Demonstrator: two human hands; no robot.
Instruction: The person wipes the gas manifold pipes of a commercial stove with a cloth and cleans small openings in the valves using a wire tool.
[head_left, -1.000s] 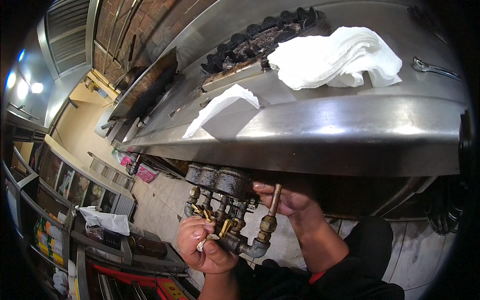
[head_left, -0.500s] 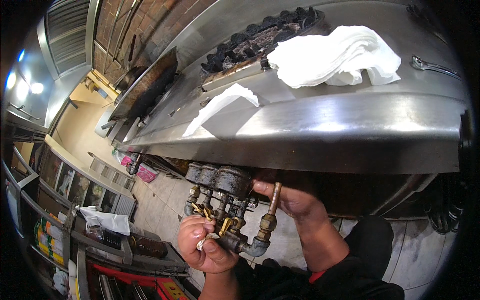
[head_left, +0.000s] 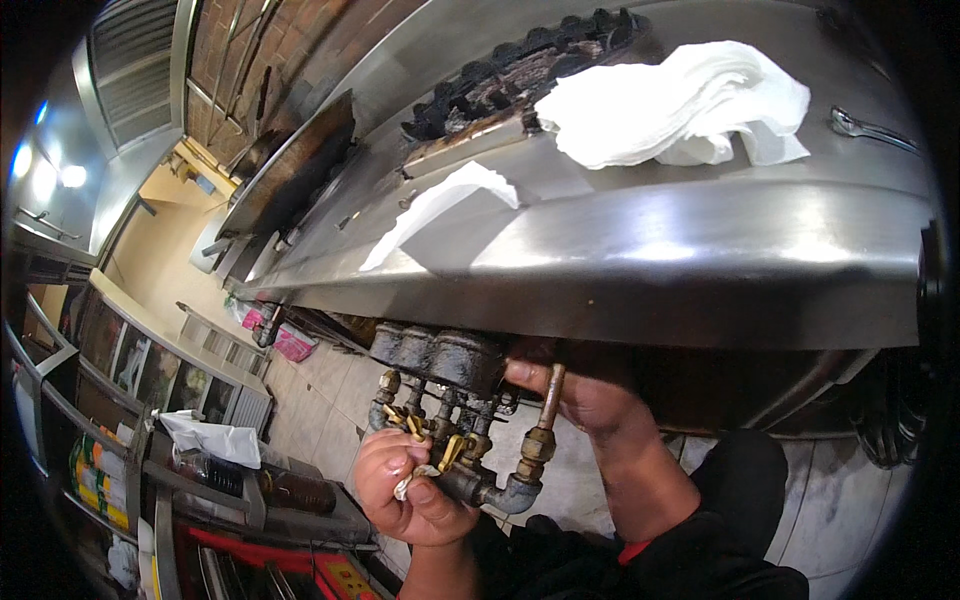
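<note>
Head view: I see left hand [head_left: 400,498] at pipe manifold's [head_left: 463,487] near side, fingers pinching crumpled white wad [head_left: 408,484]. Manifold's brass lever [head_left: 456,452] lies just rightward, axis slanting up-right; left hand nearer. Right hand [head_left: 597,402]: manifold's right end, grip I cannot tell.

Grimy pipework [head_left: 462,487] right there, just below the front edge of the steel bench [head_left: 700,235]!
Brass valve levers [head_left: 455,453] gleam against the dark, stained pipes; a grey elbow [head_left: 512,494] turns up into a brass nut [head_left: 537,445], and out of that rises a copper-coloured tube [head_left: 552,398], leaning slightly; blackened, rounded metal bodies [head_left: 440,360] sit side by side towards the bench; and a crumpled white scrap [head_left: 408,485], pinched in the left hand [head_left: 418,512] beside the levers!
</note>
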